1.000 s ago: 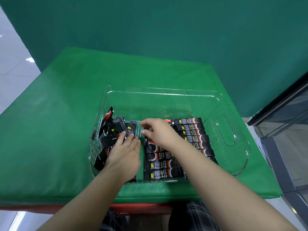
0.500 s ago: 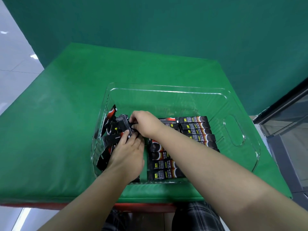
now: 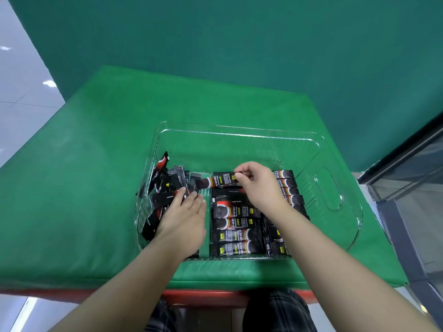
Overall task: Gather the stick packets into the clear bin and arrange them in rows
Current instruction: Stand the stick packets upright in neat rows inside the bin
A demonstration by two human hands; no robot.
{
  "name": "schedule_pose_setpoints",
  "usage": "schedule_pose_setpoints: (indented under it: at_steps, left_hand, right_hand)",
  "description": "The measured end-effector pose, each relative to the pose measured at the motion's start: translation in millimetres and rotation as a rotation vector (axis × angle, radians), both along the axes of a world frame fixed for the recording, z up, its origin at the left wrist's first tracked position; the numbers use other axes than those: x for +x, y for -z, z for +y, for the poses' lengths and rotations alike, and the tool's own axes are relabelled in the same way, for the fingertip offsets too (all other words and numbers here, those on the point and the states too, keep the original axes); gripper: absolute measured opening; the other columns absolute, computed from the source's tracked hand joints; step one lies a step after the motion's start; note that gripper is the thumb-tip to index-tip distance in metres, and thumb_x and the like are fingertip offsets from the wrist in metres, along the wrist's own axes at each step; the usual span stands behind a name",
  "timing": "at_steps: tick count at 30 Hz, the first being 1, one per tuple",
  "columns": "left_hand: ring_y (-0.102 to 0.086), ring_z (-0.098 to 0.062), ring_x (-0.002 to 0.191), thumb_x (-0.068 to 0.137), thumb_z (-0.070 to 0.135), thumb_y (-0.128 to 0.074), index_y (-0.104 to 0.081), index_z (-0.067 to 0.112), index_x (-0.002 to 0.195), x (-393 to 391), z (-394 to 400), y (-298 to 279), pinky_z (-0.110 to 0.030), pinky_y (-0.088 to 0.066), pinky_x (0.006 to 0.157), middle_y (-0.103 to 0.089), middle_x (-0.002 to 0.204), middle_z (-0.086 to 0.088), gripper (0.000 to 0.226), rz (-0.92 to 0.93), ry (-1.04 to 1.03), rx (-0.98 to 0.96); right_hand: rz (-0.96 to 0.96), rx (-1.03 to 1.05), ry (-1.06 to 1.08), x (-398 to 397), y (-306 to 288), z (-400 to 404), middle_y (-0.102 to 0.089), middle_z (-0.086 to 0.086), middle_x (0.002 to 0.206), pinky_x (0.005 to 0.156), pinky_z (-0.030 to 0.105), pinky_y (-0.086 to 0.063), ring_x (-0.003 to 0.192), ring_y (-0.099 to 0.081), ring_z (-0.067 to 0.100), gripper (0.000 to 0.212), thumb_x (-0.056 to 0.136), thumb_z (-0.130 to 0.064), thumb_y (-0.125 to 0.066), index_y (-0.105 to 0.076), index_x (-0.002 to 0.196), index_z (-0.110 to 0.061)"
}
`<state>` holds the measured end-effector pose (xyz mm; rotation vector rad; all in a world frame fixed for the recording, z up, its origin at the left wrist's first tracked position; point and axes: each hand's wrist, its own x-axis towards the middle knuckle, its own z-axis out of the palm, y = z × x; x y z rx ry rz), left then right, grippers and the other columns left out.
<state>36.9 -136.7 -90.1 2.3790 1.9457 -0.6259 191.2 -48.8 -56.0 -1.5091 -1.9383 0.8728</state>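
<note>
The right hand (image 3: 257,185) pinches one end of a stick packet (image 3: 217,180), held level above the far end of the middle row (image 3: 236,226). The left hand (image 3: 184,216), fingers straight, presses flat on the loose pile of packets (image 3: 165,185) at the bin's left side. All packets lie inside the clear bin (image 3: 335,212), which stands on the green mat (image 3: 84,176); a second row (image 3: 287,188) lies partly under the right forearm.

White lettering and small yellow label patches are printed on the black, red-ended stick packets (image 3: 236,236) in the clear plastic bin (image 3: 335,200), but nothing can be read.
</note>
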Motion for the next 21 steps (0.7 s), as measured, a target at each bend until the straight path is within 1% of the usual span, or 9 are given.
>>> schedule_pose_setpoints:
  at_steps: [4, 6, 9, 11, 13, 15, 18, 19, 21]
  left_hand:
    - [-0.003, -0.024, 0.150, 0.103, 0.033, -0.015, -0.009, 0.009, 0.154, 0, -1, -1, -0.049, 0.016, 0.114, -0.010, 0.162, -0.010, 0.056, 0.013, 0.007, 0.005]
    - [-0.002, -0.024, 0.150, 0.103, 0.033, -0.015, -0.013, 0.009, 0.154, 1, -1, -3, -0.049, 0.016, 0.114, -0.008, 0.162, -0.011, 0.056, 0.015, 0.013, -0.001]
    - [0.001, -0.023, 0.150, 0.104, 0.032, -0.015, -0.007, 0.008, 0.154, 1, -1, -3, -0.048, 0.016, 0.114, 0.000, 0.162, -0.010, 0.056, 0.014, 0.005, -0.012]
    - [0.002, -0.023, 0.150, 0.104, 0.032, -0.015, -0.003, 0.008, 0.154, 1, -1, -2, -0.048, 0.016, 0.114, 0.001, 0.162, -0.010, 0.057, 0.009, -0.004, -0.011]
    - [0.002, -0.023, 0.150, 0.104, 0.032, -0.015, -0.002, 0.008, 0.154, 1, -1, -2, -0.048, 0.016, 0.115, 0.001, 0.162, -0.010, 0.057, 0.013, -0.004, -0.011]
    - [0.002, -0.023, 0.150, 0.103, 0.033, -0.014, -0.002, 0.008, 0.154, 0, -1, -2, -0.048, 0.016, 0.115, 0.002, 0.162, -0.010, 0.058, 0.016, -0.003, -0.014]
    - [0.003, -0.023, 0.150, 0.104, 0.033, -0.014, -0.001, 0.007, 0.154, 0, -1, -1, -0.048, 0.015, 0.115, 0.002, 0.162, -0.010, 0.058, 0.025, 0.000, -0.022]
    - [0.003, -0.024, 0.150, 0.104, 0.033, -0.014, -0.001, 0.007, 0.154, 0, -1, -1, -0.048, 0.015, 0.115, 0.002, 0.162, -0.010, 0.058, 0.028, 0.001, -0.023]
    - [0.003, -0.024, 0.150, 0.104, 0.034, -0.014, -0.001, 0.007, 0.154, 0, -1, -1, -0.048, 0.015, 0.115, 0.002, 0.163, -0.010, 0.058, 0.029, 0.002, -0.024]
  right_hand:
    - [0.007, -0.168, -0.023, 29, -3, -17, -0.061, -0.005, 0.073, 0.068, 0.024, -0.049, 0.063, -0.057, 0.005, 0.012, 0.092, -0.013, -0.058, -0.059, 0.084, -0.022]
    - [-0.013, -0.211, -0.025, 40, -2, -24, -0.062, -0.005, 0.072, 0.065, 0.020, -0.049, 0.061, -0.057, 0.004, 0.014, 0.092, -0.012, -0.059, -0.059, 0.081, -0.021]
    - [-0.065, -0.247, -0.041, 50, 2, -33, -0.062, -0.007, 0.071, 0.061, 0.017, -0.048, 0.059, -0.057, 0.002, 0.016, 0.093, -0.013, -0.058, -0.059, 0.081, -0.023]
    - [-0.106, -0.242, -0.043, 53, 3, -37, -0.062, -0.009, 0.070, 0.057, 0.012, -0.044, 0.058, -0.055, 0.000, 0.014, 0.093, -0.014, -0.057, -0.060, 0.082, -0.021]
    - [-0.135, -0.241, -0.041, 55, 5, -40, -0.061, -0.009, 0.071, 0.048, 0.008, -0.038, 0.058, -0.055, 0.000, 0.011, 0.094, -0.014, -0.056, -0.060, 0.084, -0.020]
    - [-0.173, -0.231, -0.036, 55, 7, -41, -0.062, -0.007, 0.073, 0.045, 0.009, -0.035, 0.060, -0.054, 0.003, 0.011, 0.093, -0.016, -0.057, -0.060, 0.084, -0.021]
    - [-0.253, -0.179, -0.020, 53, 9, -42, -0.061, -0.008, 0.076, 0.054, 0.015, -0.038, 0.066, -0.054, 0.006, 0.007, 0.091, -0.021, -0.060, -0.063, 0.085, -0.022]
    - [-0.292, -0.153, -0.021, 53, 9, -42, -0.062, -0.008, 0.081, 0.060, 0.017, -0.041, 0.074, -0.056, 0.008, 0.005, 0.091, -0.023, -0.060, -0.065, 0.090, -0.020]
    - [-0.402, -0.069, -0.034, 52, 10, -43, -0.060, -0.004, 0.099, 0.078, 0.023, -0.045, 0.092, -0.057, 0.013, 0.018, 0.090, -0.026, -0.062, -0.066, 0.105, -0.016]
